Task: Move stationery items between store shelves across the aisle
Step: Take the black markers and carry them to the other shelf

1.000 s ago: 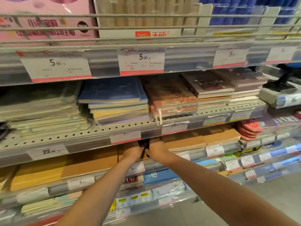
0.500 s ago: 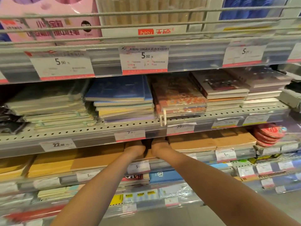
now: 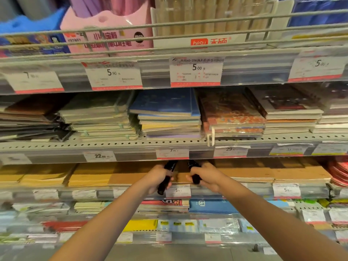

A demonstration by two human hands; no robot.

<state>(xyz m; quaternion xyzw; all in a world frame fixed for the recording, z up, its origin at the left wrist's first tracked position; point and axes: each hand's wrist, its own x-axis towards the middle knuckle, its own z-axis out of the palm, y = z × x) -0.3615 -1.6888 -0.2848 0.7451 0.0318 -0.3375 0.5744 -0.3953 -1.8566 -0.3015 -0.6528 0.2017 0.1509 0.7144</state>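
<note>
Both my arms reach forward to the shelf of brown kraft notebooks (image 3: 244, 171), just under the perforated shelf edge (image 3: 131, 143). My left hand (image 3: 157, 178) is closed around a long black pen-like item (image 3: 166, 178) that sticks out above and below the fist. My right hand (image 3: 206, 177) grips a second black item (image 3: 194, 173), its upper end pointing into the shelf gap. The two hands are close together, a small gap between them, in front of a brown notebook stack (image 3: 180, 175).
Above are stacks of blue (image 3: 167, 108), patterned red (image 3: 229, 112) and pale green notebooks (image 3: 98, 117). A wire rail (image 3: 169, 25) fronts the top shelf of boxed goods. Price tags (image 3: 195, 72) line every shelf edge. Lower shelves hold more notebooks; grey floor lies below.
My view has shifted right and closer to the shelves. My hands have drawn back slightly from under the shelf, and the black items in them now show.
</note>
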